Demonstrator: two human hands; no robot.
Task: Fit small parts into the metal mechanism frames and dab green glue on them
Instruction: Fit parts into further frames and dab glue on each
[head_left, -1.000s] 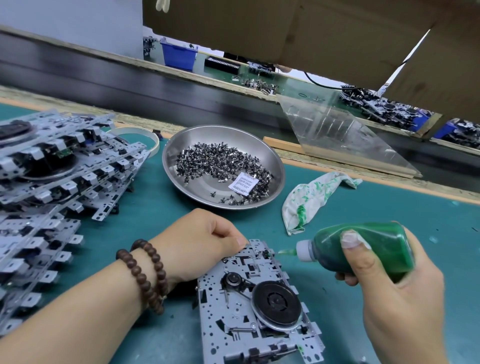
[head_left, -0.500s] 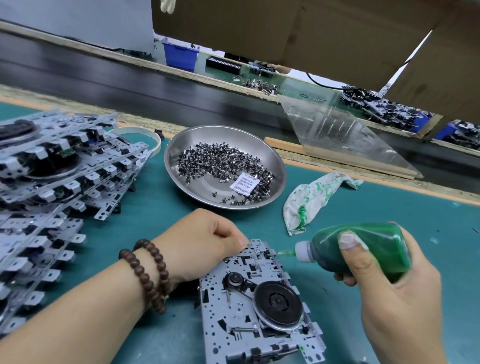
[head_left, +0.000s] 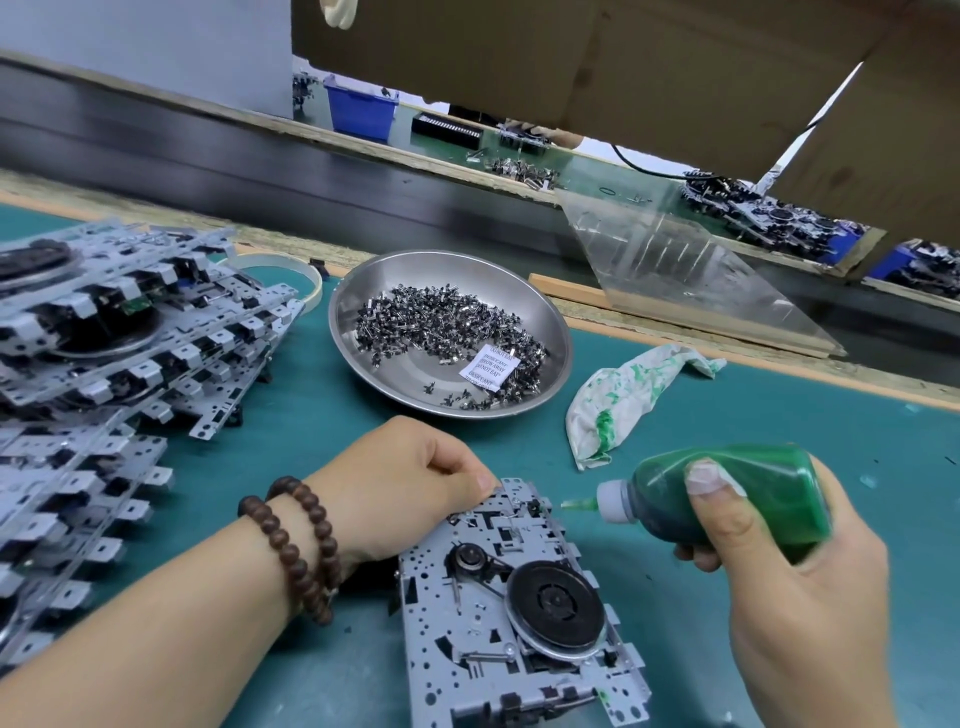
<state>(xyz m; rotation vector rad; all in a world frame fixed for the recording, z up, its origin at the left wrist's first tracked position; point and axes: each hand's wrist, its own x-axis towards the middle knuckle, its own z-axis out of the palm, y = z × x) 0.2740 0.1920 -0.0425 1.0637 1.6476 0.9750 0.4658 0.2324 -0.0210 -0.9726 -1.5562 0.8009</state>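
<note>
Frame: the metal mechanism frame (head_left: 511, 608) lies flat on the green desk (head_left: 322, 431), near the lower middle of the view, its near end close to the bottom border.
Left hand: the left hand (head_left: 400, 486) rests at the frame's far left corner, fingers curled under, the thumb tip pressing on the frame's edge; whether it pinches a part I cannot tell.
Right hand: the right hand (head_left: 784, 582) grips the green glue bottle (head_left: 727, 499), thumb across its side, nozzle pointing left with its tip just beside the frame's far right corner.
Parts: small parts (head_left: 447, 332) lie heaped in the steel dish (head_left: 550, 384) beyond the frame.
Open room: bare desk between dish and frame, and right of the frame under the bottle; the stacked frames (head_left: 104, 332) crowd the left side; a stained rag (head_left: 623, 395) lies right of the dish.
Change: compared with half a second ago, both hands and the bottle sit as they did; the nozzle is no nearer.
</note>
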